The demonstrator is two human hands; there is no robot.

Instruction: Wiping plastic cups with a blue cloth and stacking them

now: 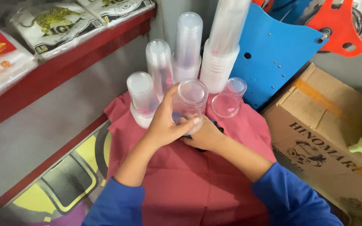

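- Left hand (164,123) has its grip wrapped round a clear plastic cup (189,104), thumb up the near side and fingertips curled across the front of it.
- The cup sits upright-ish, mouth tilted a bit toward the camera, held just above the red cloth (189,184) covering the tabletop.
- Right hand (204,136) is tucked under and behind the cup, touching its base. Can't really tell how its grip is set, the cup and the other hand hide the fingers. There's something dark under it but I can't make out what.
- Right behind the hands: several stacks of clear cups (187,46) standing mouth down, short ones on the left, taller ones toward the right.
- One single cup (230,98) lies tilted just right of the held one, not touching it.
- A cardboard box (327,134) sits at the right, a blue panel (273,54) behind the stacks.
- Both sleeves are blue.
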